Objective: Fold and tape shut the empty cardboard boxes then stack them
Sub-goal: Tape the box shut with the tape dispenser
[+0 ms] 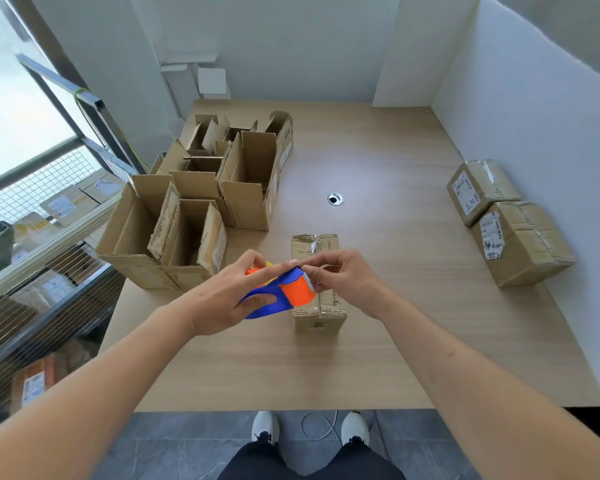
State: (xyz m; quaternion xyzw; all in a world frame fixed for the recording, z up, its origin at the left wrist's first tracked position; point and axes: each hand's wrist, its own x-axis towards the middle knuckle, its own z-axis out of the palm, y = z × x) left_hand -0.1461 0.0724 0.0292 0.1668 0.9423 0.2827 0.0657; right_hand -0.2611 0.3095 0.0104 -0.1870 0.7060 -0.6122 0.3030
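Note:
A small closed cardboard box (317, 315) stands on the wooden table (378, 341) in front of me, with tape across its far end. My left hand (234, 294) grips a blue and orange tape dispenser (284, 294) just above the box's left side. My right hand (343, 277) pinches at the dispenser's serrated cutter end, where the tape comes out. Several open, empty cardboard boxes (187, 223) crowd the table's left side. Two taped boxes (506, 223) lie side by side at the right edge.
A round cable hole (335, 199) sits mid-table. White partition walls (534, 116) close off the right and back. A wire rack (32, 271) with parcels stands at the left. My shoes (312, 429) and a cable show on the grey floor below the table's front edge.

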